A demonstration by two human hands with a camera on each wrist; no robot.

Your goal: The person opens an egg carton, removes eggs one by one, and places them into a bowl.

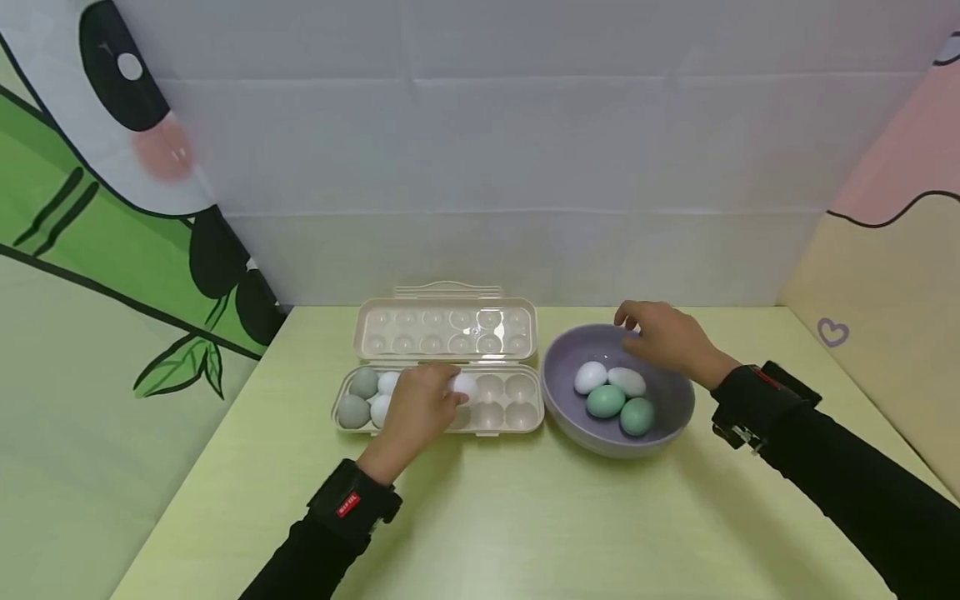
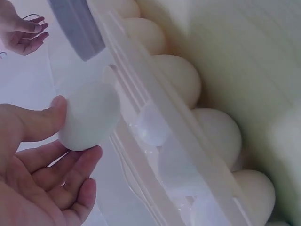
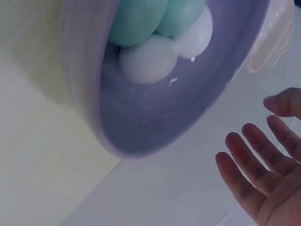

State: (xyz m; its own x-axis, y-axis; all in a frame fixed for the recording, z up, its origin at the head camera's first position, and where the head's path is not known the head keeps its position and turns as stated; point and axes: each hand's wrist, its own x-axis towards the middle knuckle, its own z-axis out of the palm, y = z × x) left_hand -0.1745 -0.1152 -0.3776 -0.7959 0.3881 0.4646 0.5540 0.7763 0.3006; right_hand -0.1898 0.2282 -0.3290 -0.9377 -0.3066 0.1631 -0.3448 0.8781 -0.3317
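My left hand (image 1: 420, 404) is above the egg carton (image 1: 531, 423) and pinches a white egg (image 2: 91, 117) between thumb and fingertips. Two grey eggs (image 1: 353, 412) sit in the carton's left cups, with white eggs (image 1: 380, 410) beside them. The hand hides part of the middle cups in the head view. Over the far right rim of the purple bowl (image 1: 675, 408), my right hand (image 1: 662, 333) hovers with relaxed fingers and holds nothing. Inside the bowl lie two white eggs (image 1: 591, 377) and two green eggs (image 1: 606, 401), bunched together.
The carton's clear lid (image 1: 446, 329) lies folded back behind its base. Bowl and carton stand side by side on a pale yellow table (image 1: 510, 517). A white cloth backdrop (image 1: 487, 167) rises at the table's back edge, with printed panels at both sides.
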